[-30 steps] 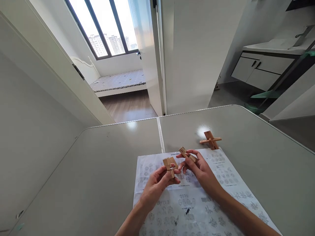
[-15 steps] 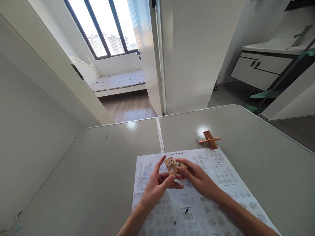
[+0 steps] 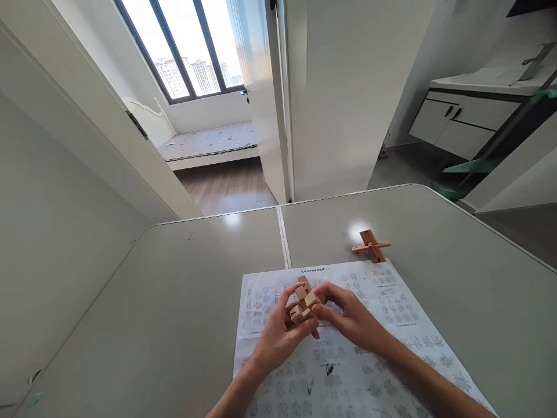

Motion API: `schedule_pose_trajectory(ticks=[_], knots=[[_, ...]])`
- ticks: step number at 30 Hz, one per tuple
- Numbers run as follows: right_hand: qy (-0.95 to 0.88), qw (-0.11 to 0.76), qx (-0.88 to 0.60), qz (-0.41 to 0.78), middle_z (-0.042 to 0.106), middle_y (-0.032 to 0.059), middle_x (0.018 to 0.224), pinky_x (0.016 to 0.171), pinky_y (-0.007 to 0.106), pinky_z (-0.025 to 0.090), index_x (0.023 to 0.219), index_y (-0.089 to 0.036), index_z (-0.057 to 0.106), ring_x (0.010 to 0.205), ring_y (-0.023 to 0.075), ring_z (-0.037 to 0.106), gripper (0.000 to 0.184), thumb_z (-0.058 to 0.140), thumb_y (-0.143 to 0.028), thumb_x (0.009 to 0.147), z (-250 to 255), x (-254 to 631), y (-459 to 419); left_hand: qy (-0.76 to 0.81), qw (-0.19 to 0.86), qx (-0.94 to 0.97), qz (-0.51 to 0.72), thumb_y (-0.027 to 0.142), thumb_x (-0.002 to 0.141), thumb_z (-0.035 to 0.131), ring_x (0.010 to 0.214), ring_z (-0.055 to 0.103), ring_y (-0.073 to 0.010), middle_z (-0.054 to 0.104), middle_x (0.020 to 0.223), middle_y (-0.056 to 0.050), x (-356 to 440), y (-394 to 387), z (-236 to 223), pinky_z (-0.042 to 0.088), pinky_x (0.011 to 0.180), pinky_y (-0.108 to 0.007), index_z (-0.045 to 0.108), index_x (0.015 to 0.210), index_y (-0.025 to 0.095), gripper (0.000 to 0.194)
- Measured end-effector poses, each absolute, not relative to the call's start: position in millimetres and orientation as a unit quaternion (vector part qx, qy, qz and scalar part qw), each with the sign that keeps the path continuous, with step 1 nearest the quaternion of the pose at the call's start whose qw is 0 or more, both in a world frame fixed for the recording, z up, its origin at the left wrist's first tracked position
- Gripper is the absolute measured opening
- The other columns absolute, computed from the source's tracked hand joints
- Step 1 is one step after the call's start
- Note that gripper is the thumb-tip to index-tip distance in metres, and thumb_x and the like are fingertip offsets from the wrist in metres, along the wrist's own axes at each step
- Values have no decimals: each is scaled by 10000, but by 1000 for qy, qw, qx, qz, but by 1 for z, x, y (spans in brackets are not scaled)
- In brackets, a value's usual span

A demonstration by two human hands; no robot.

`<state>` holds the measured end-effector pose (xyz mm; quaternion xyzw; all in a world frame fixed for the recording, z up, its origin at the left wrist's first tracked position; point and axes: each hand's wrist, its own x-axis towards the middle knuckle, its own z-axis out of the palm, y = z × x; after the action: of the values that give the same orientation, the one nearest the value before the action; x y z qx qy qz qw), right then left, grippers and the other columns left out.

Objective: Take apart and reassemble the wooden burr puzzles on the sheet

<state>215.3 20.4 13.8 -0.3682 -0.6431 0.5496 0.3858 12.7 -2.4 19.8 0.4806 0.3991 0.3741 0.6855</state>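
Note:
Between my two hands is a light wooden burr puzzle [image 3: 303,303], made of interlocking notched pieces. A number is marked on one block end, at its lower left. My left hand [image 3: 281,331] curls around its left and lower side, thumb below and index finger over the top. From the right, my right hand [image 3: 346,310] pinches the puzzle's right side between thumb and fingers. Under both hands lies a large printed sheet [image 3: 270,354] with rows of small puzzle diagrams. Parts of the puzzle are hidden behind my fingers.
A reddish-brown wooden puzzle of crossed pieces [image 3: 371,246] stands at the sheet's far right edge. The grey table [image 3: 187,325] has a seam [image 3: 282,235] across it. Past the table are an open door [image 3: 261,98], a bed [image 3: 213,139] and a sink cabinet [image 3: 465,119].
The puzzle has been turned in my hands, so different block ends face up. My left index finger, raised before, now bends over its top. My right hand stays at its right side.

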Motion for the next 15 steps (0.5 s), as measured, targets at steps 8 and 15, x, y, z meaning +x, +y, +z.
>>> schedule_pose_trajectory(ticks=[8,15], knots=[[-616,393,-409,547,522,-26,761,662,294,425,864,-232,529,715,173,494,367,622,-558,1003,11,214,19,399,680,491,370,370,923,793,811,707,-167,685,1028,-32,12,-3,16,597,861,-381,459,1491,299,662],[-620,382,-423,539,490,-26,746,646,293,399,840,-231,537,706,174,466,366,610,-552,1000,11,215,22,397,662,508,382,414,967,732,774,705,-153,664,1096,-55,14,-4,19,599,839,-366,499,1472,291,569]])
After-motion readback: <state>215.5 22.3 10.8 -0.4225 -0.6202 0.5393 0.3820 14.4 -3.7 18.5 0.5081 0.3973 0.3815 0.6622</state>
